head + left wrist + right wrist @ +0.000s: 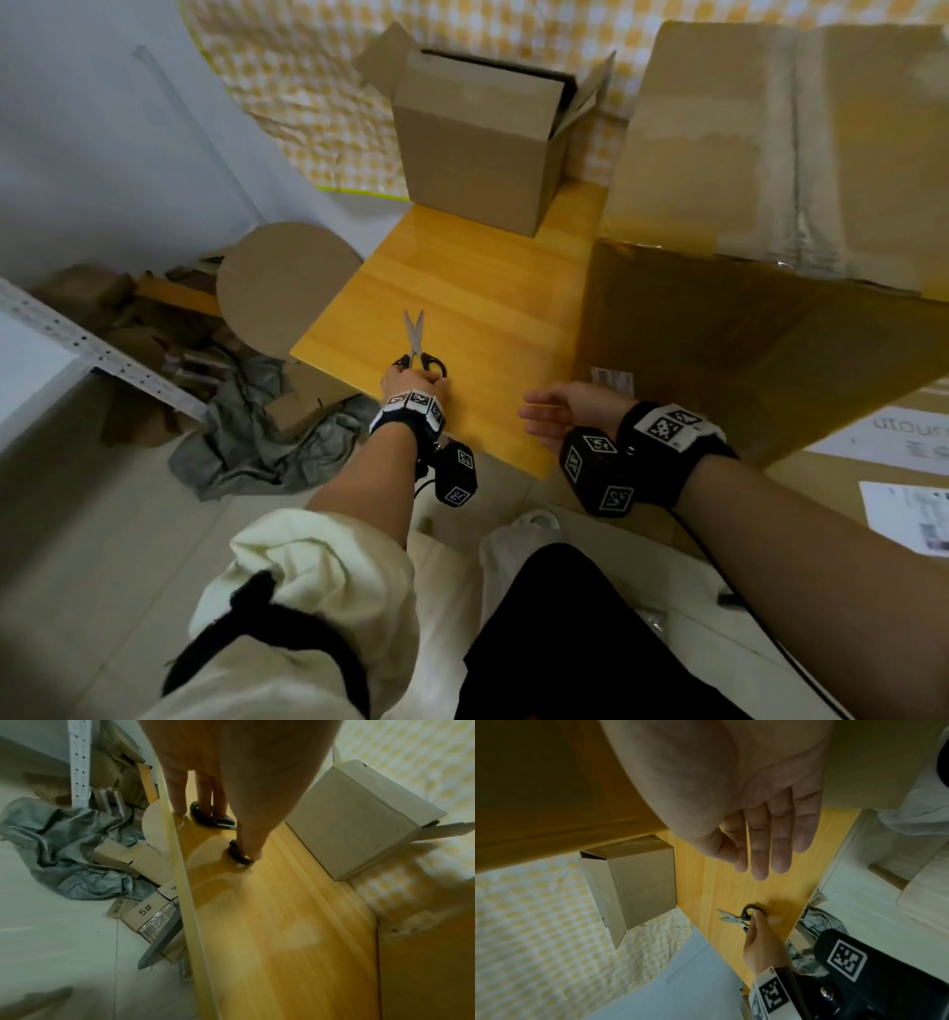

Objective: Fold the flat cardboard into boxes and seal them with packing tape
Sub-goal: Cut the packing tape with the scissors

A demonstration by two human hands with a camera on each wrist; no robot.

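Note:
A small folded cardboard box [472,154] [354,817] [639,878] stands at the far end of the yellow wooden table [488,288], its top flaps up. Scissors [417,339] [731,918] lie on the table near the front left edge, blades slightly apart and pointing away. My left hand [413,383] [218,825] holds their black handles [203,813], thumb on one loop and fingers at the other. My right hand [544,416] [762,852] hovers over the front edge, fingers straight and holding nothing. I see no tape.
A large brown carton [744,349] fills the right side, with flat cardboard sheets [770,154] lying on top. Left of the table are a round cardboard disc [287,282], grey cloth [257,431], cardboard scraps and a white perforated rail [92,354]. Checked cloth [308,103] lies behind.

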